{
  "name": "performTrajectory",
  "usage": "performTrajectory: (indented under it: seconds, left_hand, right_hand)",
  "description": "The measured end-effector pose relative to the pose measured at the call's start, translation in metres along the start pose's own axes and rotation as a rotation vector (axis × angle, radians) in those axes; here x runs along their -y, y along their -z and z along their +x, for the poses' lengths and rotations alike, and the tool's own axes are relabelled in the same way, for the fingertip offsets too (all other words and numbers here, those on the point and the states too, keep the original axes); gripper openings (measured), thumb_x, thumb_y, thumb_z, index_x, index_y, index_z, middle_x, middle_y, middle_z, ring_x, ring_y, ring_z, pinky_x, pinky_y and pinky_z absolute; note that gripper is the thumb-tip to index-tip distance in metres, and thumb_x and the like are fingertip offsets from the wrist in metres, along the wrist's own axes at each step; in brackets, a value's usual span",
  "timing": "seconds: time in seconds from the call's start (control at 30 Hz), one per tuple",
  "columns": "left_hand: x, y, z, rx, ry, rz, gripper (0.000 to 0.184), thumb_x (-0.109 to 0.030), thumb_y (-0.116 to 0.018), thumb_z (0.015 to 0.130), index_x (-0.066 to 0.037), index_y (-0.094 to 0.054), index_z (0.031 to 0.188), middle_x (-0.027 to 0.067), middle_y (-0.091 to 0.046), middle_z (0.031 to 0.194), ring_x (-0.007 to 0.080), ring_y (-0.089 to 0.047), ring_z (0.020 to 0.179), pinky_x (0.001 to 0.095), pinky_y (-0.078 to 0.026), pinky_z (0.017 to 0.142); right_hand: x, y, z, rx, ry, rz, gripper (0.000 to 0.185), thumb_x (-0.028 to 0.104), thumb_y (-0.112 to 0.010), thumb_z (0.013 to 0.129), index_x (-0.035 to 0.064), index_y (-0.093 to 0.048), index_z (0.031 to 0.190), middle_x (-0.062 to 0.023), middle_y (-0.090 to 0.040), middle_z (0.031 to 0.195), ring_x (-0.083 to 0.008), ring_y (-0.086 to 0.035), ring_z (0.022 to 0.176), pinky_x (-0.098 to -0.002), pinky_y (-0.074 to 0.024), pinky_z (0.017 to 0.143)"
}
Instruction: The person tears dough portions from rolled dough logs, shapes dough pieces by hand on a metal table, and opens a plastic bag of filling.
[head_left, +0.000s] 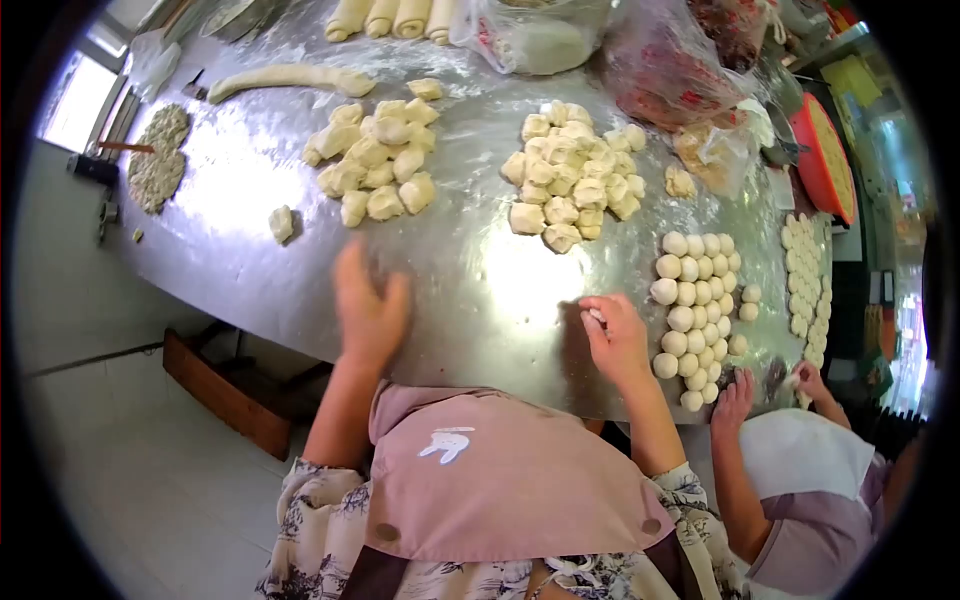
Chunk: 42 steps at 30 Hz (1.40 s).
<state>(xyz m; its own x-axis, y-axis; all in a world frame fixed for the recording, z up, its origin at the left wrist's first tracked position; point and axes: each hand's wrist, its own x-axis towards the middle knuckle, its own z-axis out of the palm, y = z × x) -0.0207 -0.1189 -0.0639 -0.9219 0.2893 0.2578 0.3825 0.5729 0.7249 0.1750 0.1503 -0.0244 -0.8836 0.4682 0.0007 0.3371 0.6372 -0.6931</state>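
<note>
My left hand (370, 305) is over the near side of the metal table, blurred, with thumb and fingers apart and nothing in it. Just beyond it lie a single dough piece (281, 224) and a loose pile of cut dough pieces (375, 150). My right hand (615, 335) is closed, its fingers curled round a small dough piece (597, 315) of which only a white bit shows. A second pile of cut dough pieces (565, 170) lies beyond that hand. To its right stand rows of smooth round dough balls (700, 310).
A dough rope (290, 79) and several dough rolls (410, 18) lie at the back, beside plastic bags (535, 40). A red basin (822, 155) stands right, above flattened dough rounds (802, 270). A co-worker's hands (733, 400) work at the right edge. A wooden bench (225, 395) is below left.
</note>
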Motion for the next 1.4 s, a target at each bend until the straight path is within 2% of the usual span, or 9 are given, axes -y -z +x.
performTrajectory:
  seconds: [0.03, 0.2, 0.43, 0.63, 0.77, 0.9, 1.1, 1.23, 1.4]
  left_hand:
    - [0.012, 0.008, 0.007, -0.027, 0.197, -0.073, 0.068, -0.009, -0.069, 0.083, 0.008, -0.038, 0.141, 0.0272, -0.045, 0.141, 0.0400, -0.047, 0.128, 0.0442, -0.040, 0.106]
    - [0.080, 0.025, 0.037, -0.222, 0.243, 0.291, 0.088, -0.030, -0.068, 0.090, 0.015, -0.018, 0.147, 0.0372, -0.024, 0.149, 0.0489, -0.024, 0.140, 0.0467, -0.021, 0.118]
    - [0.079, 0.006, 0.096, -0.280, 0.243, -0.153, 0.079, -0.026, -0.073, 0.087, 0.010, -0.032, 0.144, 0.0292, -0.044, 0.142, 0.0377, -0.046, 0.130, 0.0432, -0.036, 0.109]
    - [0.094, 0.029, 0.135, -0.337, 0.330, -0.267, 0.047, -0.017, -0.071, 0.089, 0.001, -0.055, 0.128, 0.0191, -0.061, 0.117, 0.0287, -0.062, 0.106, 0.0377, -0.049, 0.093]
    - [0.129, 0.045, 0.197, -0.305, 0.132, -0.016, 0.047, -0.016, -0.068, 0.087, 0.002, -0.054, 0.127, 0.0242, -0.057, 0.121, 0.0378, -0.057, 0.113, 0.0434, -0.046, 0.097]
    - [0.163, 0.035, 0.273, -0.208, -0.064, 0.317, 0.064, -0.015, -0.074, 0.078, -0.003, -0.049, 0.135, 0.0238, -0.046, 0.142, 0.0409, -0.049, 0.126, 0.0449, -0.044, 0.103]
    - [0.153, 0.040, 0.359, 0.314, -0.143, 0.563, 0.100, -0.038, -0.086, 0.060, -0.020, -0.041, 0.148, 0.0161, -0.023, 0.160, 0.0387, -0.022, 0.147, 0.0550, -0.019, 0.118]
    - [0.165, 0.049, 0.398, 0.418, -0.157, 0.585, 0.108, -0.054, -0.087, 0.054, -0.022, -0.043, 0.147, 0.0157, -0.037, 0.154, 0.0359, -0.020, 0.149, 0.0596, -0.014, 0.118]
    - [0.196, 0.053, 0.404, 0.159, -0.299, 0.558, 0.071, -0.059, -0.081, 0.063, -0.009, -0.062, 0.110, 0.0106, -0.062, 0.109, 0.0307, -0.058, 0.110, 0.0416, -0.039, 0.104]
  right_hand:
    - [-0.008, 0.001, -0.006, 0.014, -0.039, -0.021, 0.014, 0.007, -0.064, 0.088, 0.0065, -0.067, 0.102, -0.0111, -0.062, 0.096, -0.0298, -0.062, 0.084, -0.0365, -0.0516, 0.075]
    - [-0.014, -0.021, -0.022, 0.029, 0.168, -0.252, 0.050, 0.013, -0.075, 0.079, 0.0002, -0.057, 0.124, -0.0188, -0.055, 0.126, -0.0393, -0.052, 0.112, -0.0448, -0.0442, 0.096]
    - [0.000, -0.022, -0.006, 0.036, 0.138, -0.384, 0.062, 0.016, -0.068, 0.086, 0.0000, -0.044, 0.141, -0.0283, -0.032, 0.151, -0.0475, -0.034, 0.137, -0.0506, -0.0313, 0.112]
    - [0.055, -0.011, 0.098, 0.006, 0.201, -0.307, 0.046, 0.016, -0.066, 0.089, -0.0014, -0.053, 0.129, -0.0239, -0.046, 0.142, -0.0400, -0.047, 0.129, -0.0432, -0.0396, 0.107]
    - [0.104, -0.051, 0.188, 0.024, 0.393, -0.183, 0.040, 0.019, -0.067, 0.089, -0.0012, -0.057, 0.123, -0.0212, -0.059, 0.127, -0.0381, -0.056, 0.118, -0.0420, -0.0442, 0.101]
    - [0.155, -0.119, 0.282, 0.105, 0.542, -0.086, 0.041, 0.021, -0.068, 0.088, -0.0011, -0.059, 0.121, -0.0212, -0.063, 0.119, -0.0379, -0.058, 0.112, -0.0429, -0.0461, 0.098]
    - [0.195, -0.219, 0.374, 0.229, 0.475, -0.188, 0.055, 0.029, -0.070, 0.087, -0.0010, -0.052, 0.131, -0.0228, -0.057, 0.128, -0.0387, -0.055, 0.117, -0.0440, -0.0444, 0.101]
    - [0.210, -0.245, 0.390, 0.274, 0.391, -0.405, 0.063, 0.031, -0.070, 0.087, -0.0007, -0.047, 0.136, -0.0237, -0.053, 0.132, -0.0404, -0.054, 0.118, -0.0455, -0.0433, 0.102]
    - [0.226, -0.251, 0.409, 0.360, 0.281, -0.360, 0.043, 0.030, -0.068, 0.088, -0.0023, -0.060, 0.115, -0.0242, -0.062, 0.115, -0.0405, -0.064, 0.102, -0.0441, -0.0524, 0.087]
